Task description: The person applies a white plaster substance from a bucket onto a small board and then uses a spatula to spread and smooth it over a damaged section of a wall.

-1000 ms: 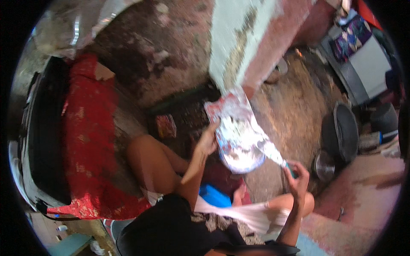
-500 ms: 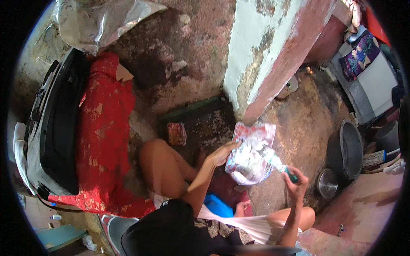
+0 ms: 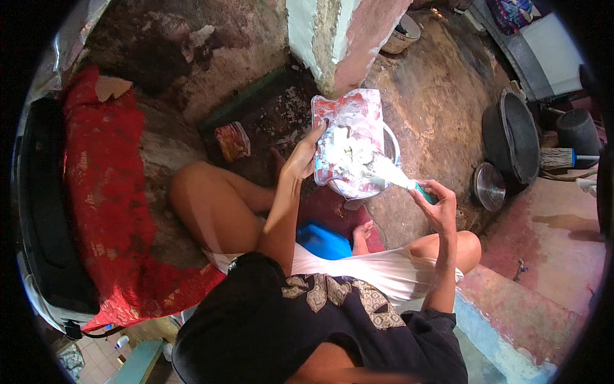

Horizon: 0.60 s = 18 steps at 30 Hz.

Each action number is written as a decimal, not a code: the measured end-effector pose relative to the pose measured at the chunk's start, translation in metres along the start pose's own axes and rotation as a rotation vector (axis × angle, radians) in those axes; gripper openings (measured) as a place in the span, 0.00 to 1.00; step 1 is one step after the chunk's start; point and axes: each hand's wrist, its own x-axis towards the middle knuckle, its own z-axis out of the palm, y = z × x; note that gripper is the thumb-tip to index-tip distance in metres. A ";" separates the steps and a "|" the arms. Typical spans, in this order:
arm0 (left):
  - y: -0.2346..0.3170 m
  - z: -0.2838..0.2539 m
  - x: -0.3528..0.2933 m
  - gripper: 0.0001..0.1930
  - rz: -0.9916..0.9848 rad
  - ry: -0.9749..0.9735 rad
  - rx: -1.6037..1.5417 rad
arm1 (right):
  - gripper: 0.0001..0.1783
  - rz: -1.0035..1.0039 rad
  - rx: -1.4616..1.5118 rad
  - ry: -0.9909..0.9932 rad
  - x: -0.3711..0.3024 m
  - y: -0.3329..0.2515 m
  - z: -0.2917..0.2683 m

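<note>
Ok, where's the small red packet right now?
In the head view the small red packet lies on the dark ground, left of the left hand, just above the bent knee.

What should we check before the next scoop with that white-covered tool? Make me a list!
1. Left hand grips the edge of the red and white bag: ok.
2. Right hand holds the teal handle of the scraping tool: ok.
3. Tool tip reaches into the white stuff in the bag: ok.
4. Bag sits over the metal bowl, so drips land inside: ok, as far as can be seen.
5. How much white stuff is left in the bag: cannot tell.
6. Bowl steady on the ground: cannot tell, the bag hides most of it.
</note>
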 end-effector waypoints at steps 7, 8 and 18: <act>-0.005 -0.002 0.002 0.21 -0.147 -0.055 0.125 | 0.13 -0.057 -0.065 0.173 -0.004 -0.003 0.014; -0.007 -0.002 0.004 0.21 -0.125 0.004 0.146 | 0.13 -0.181 -0.158 0.219 -0.003 -0.005 0.012; -0.009 -0.005 0.011 0.21 -0.042 0.094 0.079 | 0.18 -0.527 -0.591 0.299 -0.008 -0.028 0.000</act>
